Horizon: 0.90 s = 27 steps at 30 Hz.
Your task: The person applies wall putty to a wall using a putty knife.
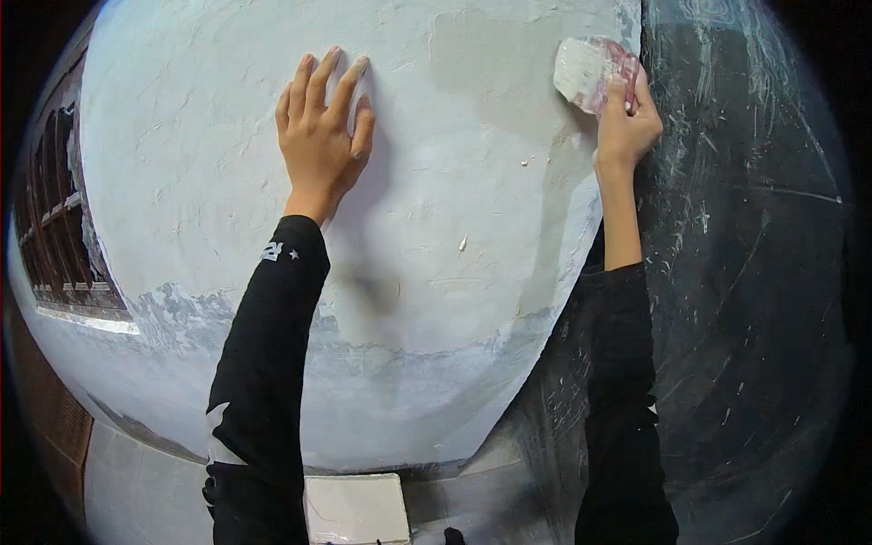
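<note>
A white plastered wall [454,272] fills the middle of the view, with a damp greyish patch near its top. My left hand [324,123] rests against it, fingers stretched out and slightly spread, holding nothing. At the upper right, beside the wall's edge, my right hand [625,132] pinches a flat reddish putty scraper [627,65] between thumb and fingers. White paste coats much of the scraper's face. The fingers behind it are mostly hidden. Small blobs of paste stick to the wall between my hands.
A dark, scratched panel [727,272] with white smears stands along the right. At the left is a window with a brown grille [59,209]. A pale rectangular container [356,509] sits on the grey floor [145,481] by the wall's foot, next to my left forearm.
</note>
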### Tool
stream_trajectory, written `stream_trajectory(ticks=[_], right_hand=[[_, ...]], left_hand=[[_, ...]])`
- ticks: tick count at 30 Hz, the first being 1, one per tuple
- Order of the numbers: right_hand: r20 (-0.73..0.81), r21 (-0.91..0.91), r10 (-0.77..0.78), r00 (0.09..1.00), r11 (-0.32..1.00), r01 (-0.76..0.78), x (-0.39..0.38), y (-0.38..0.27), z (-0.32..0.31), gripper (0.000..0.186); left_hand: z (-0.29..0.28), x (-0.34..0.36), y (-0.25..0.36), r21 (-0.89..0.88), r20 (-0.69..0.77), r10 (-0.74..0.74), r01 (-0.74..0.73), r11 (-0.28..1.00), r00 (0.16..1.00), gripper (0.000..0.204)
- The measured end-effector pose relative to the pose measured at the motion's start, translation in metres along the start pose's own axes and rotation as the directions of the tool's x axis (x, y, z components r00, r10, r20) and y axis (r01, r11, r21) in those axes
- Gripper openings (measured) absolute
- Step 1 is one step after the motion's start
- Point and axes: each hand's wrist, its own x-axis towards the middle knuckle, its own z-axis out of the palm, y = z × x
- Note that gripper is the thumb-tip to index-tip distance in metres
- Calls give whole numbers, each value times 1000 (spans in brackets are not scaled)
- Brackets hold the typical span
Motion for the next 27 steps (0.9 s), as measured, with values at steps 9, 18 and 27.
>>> stream_trajectory(ticks=[9, 18, 27], right_hand=[[164, -148, 11, 986, 989, 13, -40, 4, 43, 41], [62, 44, 136, 989, 989, -139, -24, 3, 14, 42], [75, -139, 48, 996, 990, -38, -66, -22, 35, 41]], left_hand=[[0, -4, -11, -10, 9, 33, -33, 999, 999, 45], [1, -2, -3, 20, 4, 26, -27, 999, 1000, 46], [-1, -2, -2, -9, 6, 18, -18, 1000, 1000, 45]])
